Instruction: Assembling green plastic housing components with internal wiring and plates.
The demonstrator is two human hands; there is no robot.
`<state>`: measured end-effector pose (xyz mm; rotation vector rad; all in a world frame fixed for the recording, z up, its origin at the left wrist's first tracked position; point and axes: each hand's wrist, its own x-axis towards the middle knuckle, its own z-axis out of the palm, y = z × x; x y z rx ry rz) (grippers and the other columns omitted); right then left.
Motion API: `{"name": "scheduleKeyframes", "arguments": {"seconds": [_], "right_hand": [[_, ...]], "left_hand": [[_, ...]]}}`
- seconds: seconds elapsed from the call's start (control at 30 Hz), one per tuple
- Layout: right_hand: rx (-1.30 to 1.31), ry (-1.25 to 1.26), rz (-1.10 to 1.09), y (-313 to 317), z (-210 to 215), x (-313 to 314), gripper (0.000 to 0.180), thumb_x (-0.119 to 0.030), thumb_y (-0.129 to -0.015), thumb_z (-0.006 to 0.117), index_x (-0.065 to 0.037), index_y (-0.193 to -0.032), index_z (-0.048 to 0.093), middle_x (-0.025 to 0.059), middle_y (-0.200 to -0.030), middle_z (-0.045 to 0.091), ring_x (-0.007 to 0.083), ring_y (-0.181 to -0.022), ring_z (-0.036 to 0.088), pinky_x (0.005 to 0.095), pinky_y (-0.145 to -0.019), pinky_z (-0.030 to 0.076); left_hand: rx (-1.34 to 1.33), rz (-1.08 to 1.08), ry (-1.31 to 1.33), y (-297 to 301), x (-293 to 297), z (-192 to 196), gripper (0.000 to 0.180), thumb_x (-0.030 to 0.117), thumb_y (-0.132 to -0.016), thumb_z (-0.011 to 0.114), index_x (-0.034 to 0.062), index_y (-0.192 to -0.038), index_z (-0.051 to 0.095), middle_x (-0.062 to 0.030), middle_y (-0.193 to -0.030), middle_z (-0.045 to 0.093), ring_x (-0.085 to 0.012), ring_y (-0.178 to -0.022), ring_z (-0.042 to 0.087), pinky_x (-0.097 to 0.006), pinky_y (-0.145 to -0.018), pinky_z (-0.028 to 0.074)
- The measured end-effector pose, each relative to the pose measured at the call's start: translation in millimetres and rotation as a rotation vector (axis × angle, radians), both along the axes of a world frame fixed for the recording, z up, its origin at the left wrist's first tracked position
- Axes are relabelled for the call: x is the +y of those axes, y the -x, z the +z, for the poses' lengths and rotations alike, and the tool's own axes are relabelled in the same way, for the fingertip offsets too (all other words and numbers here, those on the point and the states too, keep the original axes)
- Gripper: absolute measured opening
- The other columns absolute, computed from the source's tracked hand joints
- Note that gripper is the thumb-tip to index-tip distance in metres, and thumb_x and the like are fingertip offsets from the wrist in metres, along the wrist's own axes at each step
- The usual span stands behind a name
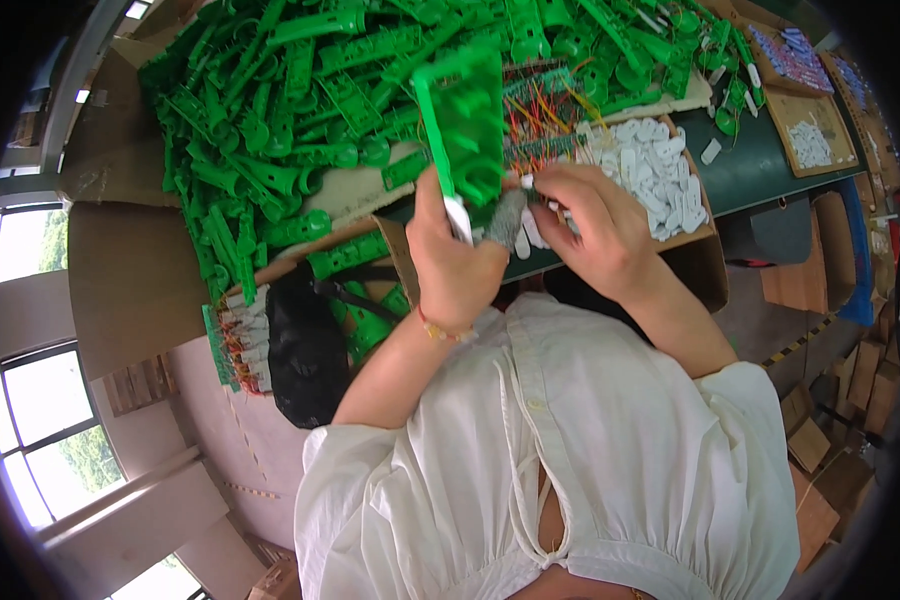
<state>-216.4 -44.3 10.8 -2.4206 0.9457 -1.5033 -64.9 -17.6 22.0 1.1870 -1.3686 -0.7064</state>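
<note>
My left hand (457, 265) is closed around a green plastic housing half (470, 130), held upright and blurred by motion. Grey wrapping (507, 222) covers its thumb. A white plastic piece (457, 218) sits at the housing's lower end, against my left palm. Close to that end, my right hand (610, 228) has its fingers pinched, with a small white part (527, 182) at the fingertips; its exact kind is unclear. Just beyond the hands lie circuit boards with red and yellow wires (545, 110). White plastic pieces (655, 180) fill a box beside my right hand.
A large heap of green housings (320, 90) covers the far left of the bench. A black bag (310, 350) and more wired boards (235, 340) are left of my arm. Cardboard trays (815, 140) stand far right, with an open carton (820, 255) below.
</note>
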Motion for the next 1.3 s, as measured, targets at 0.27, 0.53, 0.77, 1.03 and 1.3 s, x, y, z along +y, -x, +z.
{"name": "scheduleKeyframes", "arguments": {"seconds": [0.27,0.53,0.77,1.03,1.3], "right_hand": [[-0.166,-0.080,0.129,1.5,20.5,-11.8,0.036,0.003,-0.059,0.072,-0.002,-0.094,0.063,0.0086,-0.090,0.060,0.0163,-0.071,0.058,0.0248,-0.059,0.049],[-0.079,0.025,0.141,-7.4,19.3,2.0,0.037,-0.004,-0.059,0.075,-0.004,-0.093,0.061,0.0087,-0.087,0.060,0.0214,-0.072,0.059,0.0287,-0.060,0.050],[0.023,0.023,0.102,-6.7,17.5,16.0,0.041,0.004,-0.054,0.073,0.000,-0.093,0.060,0.0077,-0.088,0.053,0.0186,-0.065,0.052,0.0289,-0.054,0.044],[0.175,0.107,0.059,-9.1,20.7,18.8,0.037,0.003,-0.055,0.071,0.004,-0.091,0.061,0.0091,-0.087,0.051,0.0216,-0.068,0.052,0.0298,-0.055,0.045],[0.150,0.014,0.193,-7.6,18.6,13.5,0.036,0.000,-0.055,0.073,0.005,-0.089,0.061,0.0087,-0.088,0.050,0.0227,-0.071,0.053,0.0306,-0.057,0.046]], "left_hand": [[0.451,-0.076,-0.301,-24.3,-19.4,19.4,0.037,0.035,-0.094,0.043,0.0027,-0.108,0.053,-0.0087,-0.098,0.061,-0.0151,-0.081,0.057,-0.031,-0.073,0.048],[0.722,-0.329,-0.410,-18.3,-1.2,-1.5,0.035,0.033,-0.096,0.035,0.0049,-0.114,0.046,-0.0094,-0.103,0.058,-0.0166,-0.095,0.055,-0.030,-0.083,0.045],[0.813,-0.517,-0.291,-7.1,12.4,-8.0,0.050,0.043,-0.096,0.026,0.0102,-0.134,0.028,-0.0092,-0.119,0.049,-0.0205,-0.107,0.050,-0.035,-0.093,0.041],[0.640,-0.474,-0.338,-10.0,11.6,-8.1,0.072,0.058,-0.090,0.026,0.0078,-0.140,0.019,-0.0094,-0.130,0.043,-0.0212,-0.117,0.044,-0.035,-0.099,0.035],[0.533,-0.475,-0.403,-16.5,14.9,-14.6,0.078,0.064,-0.087,0.025,0.0066,-0.139,0.019,-0.0087,-0.132,0.040,-0.0199,-0.121,0.041,-0.034,-0.101,0.033]]}}
